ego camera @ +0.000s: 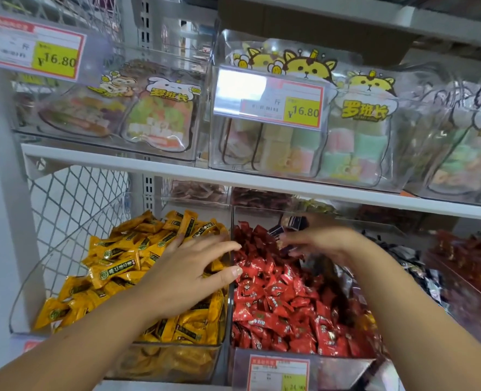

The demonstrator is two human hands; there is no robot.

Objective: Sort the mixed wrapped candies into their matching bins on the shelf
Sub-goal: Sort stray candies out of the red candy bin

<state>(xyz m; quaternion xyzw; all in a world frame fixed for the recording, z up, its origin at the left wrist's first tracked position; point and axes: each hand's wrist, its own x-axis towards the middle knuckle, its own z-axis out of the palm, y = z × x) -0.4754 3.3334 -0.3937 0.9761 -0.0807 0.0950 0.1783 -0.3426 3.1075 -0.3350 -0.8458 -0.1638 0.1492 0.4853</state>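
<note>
1. Left hand point(188, 266): fingers apart, lying flat on the yellow candies point(115, 266) in the yellow bin point(177, 359), just left of the red bin point(343, 362). Fingertips reach over the shared wall. It holds nothing.
2. Right hand point(321, 241): at the rear of the red bin, fingers curled on dark candies point(292, 221), which look like strays among the red candies point(276, 300). Blurred, so I can't count them.
3. Likely home for them is the dark bin point(408, 263), just right of the red bin.
4. Risk: the wrappers look slick and it's a multi-piece pinch. One could slip into the red pile or down between the bins on the way right.
5. Risk: the yellow pile sits about level with the shared wall. A push from the flat left hand could tip yellow into the red bin.
6. Room: the shelf board point(261, 182) hangs low over the rear of the red bin, so it's tight there. The front of the red bin is open. Better to pull forward, lift, then cross its right wall.
</note>
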